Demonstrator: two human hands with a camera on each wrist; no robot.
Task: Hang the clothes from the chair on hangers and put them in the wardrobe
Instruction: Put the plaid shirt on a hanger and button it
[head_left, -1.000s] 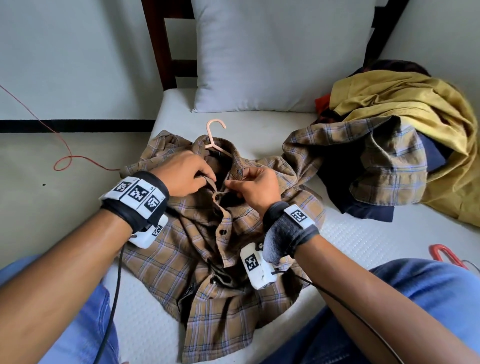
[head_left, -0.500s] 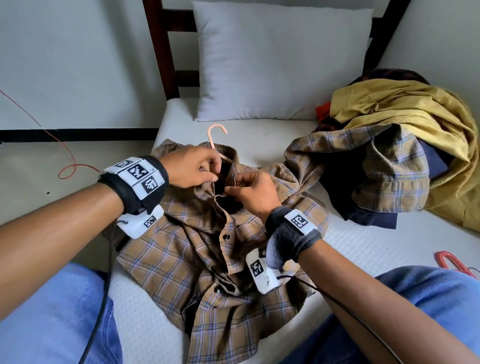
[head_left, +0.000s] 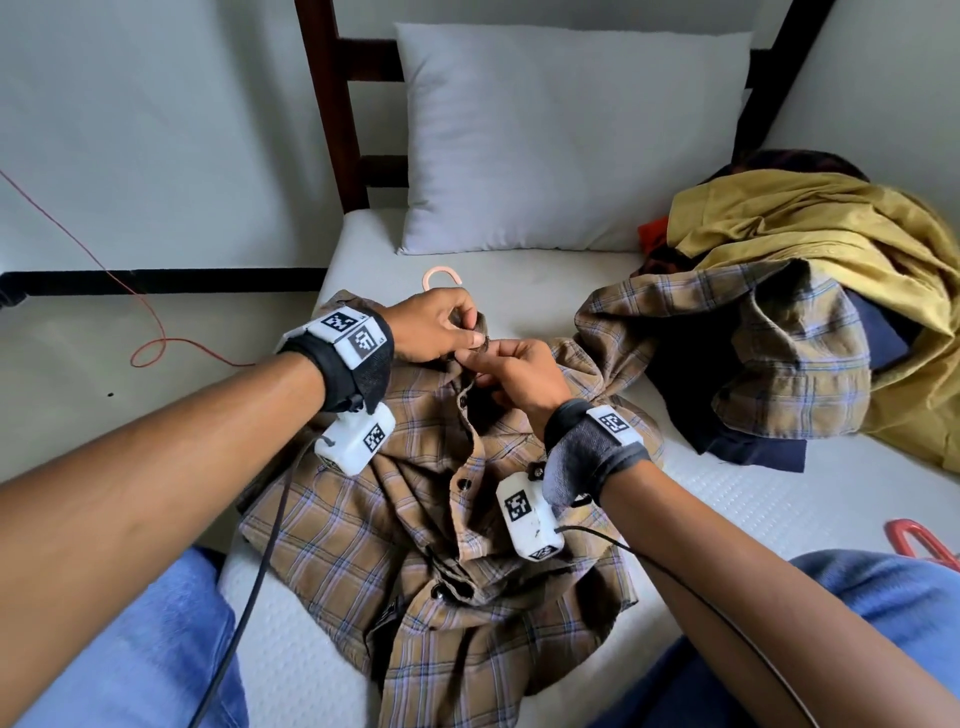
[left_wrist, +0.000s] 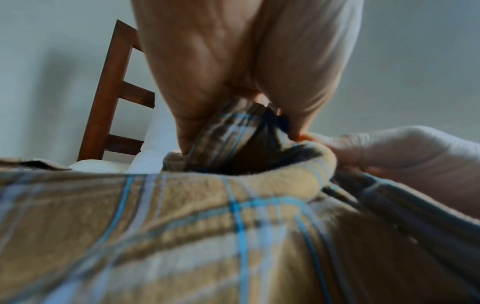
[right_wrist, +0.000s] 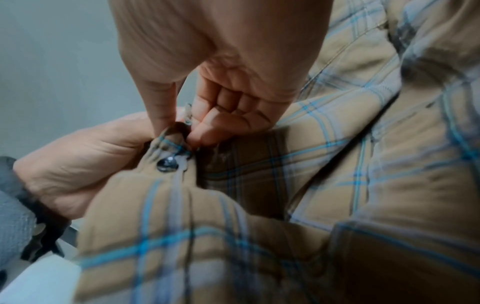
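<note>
A tan plaid shirt (head_left: 395, 545) lies spread front-up on the white mattress (head_left: 779, 519). A pink hanger hook (head_left: 441, 275) sticks out past its collar; the hanger's body is hidden inside the shirt. My left hand (head_left: 441, 330) pinches the collar edge (left_wrist: 233, 127) between thumb and fingers. My right hand (head_left: 511, 371) pinches the other collar edge right beside it, just above a dark button (right_wrist: 167, 164). Both hands meet at the neck opening.
A heap of clothes (head_left: 810, 291), yellow, plaid and navy, lies at the right. A white pillow (head_left: 561, 135) leans on the dark wooden headboard (head_left: 337, 130). A red hanger (head_left: 919, 540) pokes out at far right. A red cord (head_left: 150, 353) lies on the floor at left.
Both hands have moved up the shirt front from the placket to the collar, drawing its two edges together near the hanger hook. The shirt's top has bunched slightly.
</note>
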